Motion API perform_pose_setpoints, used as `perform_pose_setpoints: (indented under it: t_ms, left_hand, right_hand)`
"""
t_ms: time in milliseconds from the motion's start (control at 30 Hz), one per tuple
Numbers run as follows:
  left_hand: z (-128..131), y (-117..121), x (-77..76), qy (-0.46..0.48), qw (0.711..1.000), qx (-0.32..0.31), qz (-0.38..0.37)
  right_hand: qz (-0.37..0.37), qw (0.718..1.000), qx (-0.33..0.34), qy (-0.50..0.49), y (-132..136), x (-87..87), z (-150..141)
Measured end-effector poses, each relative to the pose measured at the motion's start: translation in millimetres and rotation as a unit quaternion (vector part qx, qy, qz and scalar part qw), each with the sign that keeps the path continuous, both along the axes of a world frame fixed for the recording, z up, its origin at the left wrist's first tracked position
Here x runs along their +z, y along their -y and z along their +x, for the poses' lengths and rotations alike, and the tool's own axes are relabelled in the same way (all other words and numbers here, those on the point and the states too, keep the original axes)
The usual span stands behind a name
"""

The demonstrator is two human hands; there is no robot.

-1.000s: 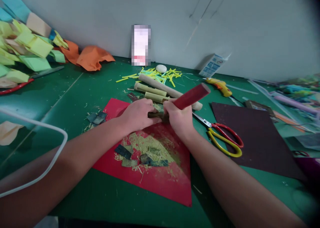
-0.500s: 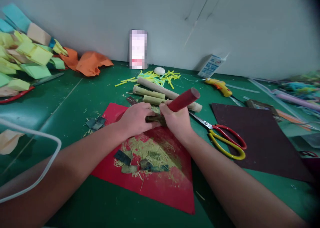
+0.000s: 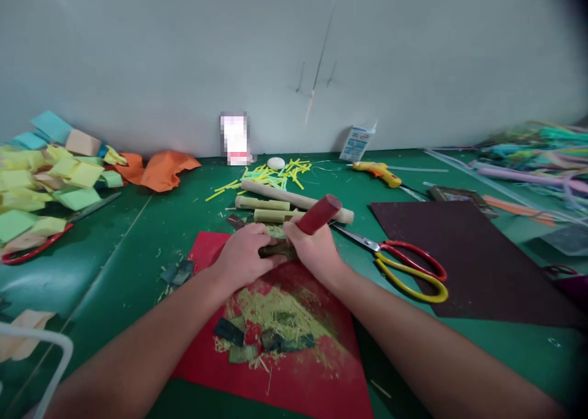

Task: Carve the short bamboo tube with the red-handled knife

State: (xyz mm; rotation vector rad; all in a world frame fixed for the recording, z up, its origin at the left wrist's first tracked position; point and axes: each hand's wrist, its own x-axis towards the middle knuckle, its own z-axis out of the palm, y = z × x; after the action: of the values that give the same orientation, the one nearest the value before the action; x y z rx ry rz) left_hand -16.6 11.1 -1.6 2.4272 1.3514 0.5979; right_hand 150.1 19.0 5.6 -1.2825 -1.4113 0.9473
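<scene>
My left hand [image 3: 243, 256] is closed around a short, dark greenish-brown bamboo piece [image 3: 272, 249], pressing it over the far part of a red sheet [image 3: 206, 358]. My right hand [image 3: 316, 252], closed too, grips a tool with a thick red handle [image 3: 323, 213] that leans up to the right. Its working end is hidden by my fingers and the bamboo. On the sheet nearer to me lie pale green shavings and dust [image 3: 271, 309] with several dark green bamboo scraps [image 3: 229, 331]. Just beyond my hands lie two cut bamboo lengths [image 3: 271, 204] and a longer wooden stick [image 3: 294, 196].
Scissors [image 3: 404, 266] with red and yellow handles lie right of my hands, partly on a dark brown sheet [image 3: 473, 266]. A yellow glue gun [image 3: 379, 173], yellow strips [image 3: 261, 177] and a phone [image 3: 234, 138] are at the back. Folded papers [image 3: 68, 168] pile up left.
The view has tilted up, so the table items sit lower in the picture. Both hands keep their hold on the bamboo piece and the red-handled tool, with little other change.
</scene>
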Motion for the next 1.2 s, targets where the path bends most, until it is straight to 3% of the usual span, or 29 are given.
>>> perform_pose_setpoints:
  t_ms: [767, 967, 1200]
  left_hand:
    - [-1.1, 0.3, -1.0, 0.012, 1.000, -0.006, 0.007]
    - [-1.0, -1.1, 2.1, 0.028, 0.999, -0.010, -0.020]
    - [-1.2, -1.8, -0.3, 0.003, 1.000, -0.008, 0.009]
  right_hand:
    - [-0.001, 1.000, -0.005, 0.013, -4.2, -1.9, -2.8]
    - [-0.041, 0.998, 0.039, 0.023, 0.6, 2.6, -1.2]
    - [-0.006, 1.000, 0.007, -0.012, -2.7, 4.2, 1.8]
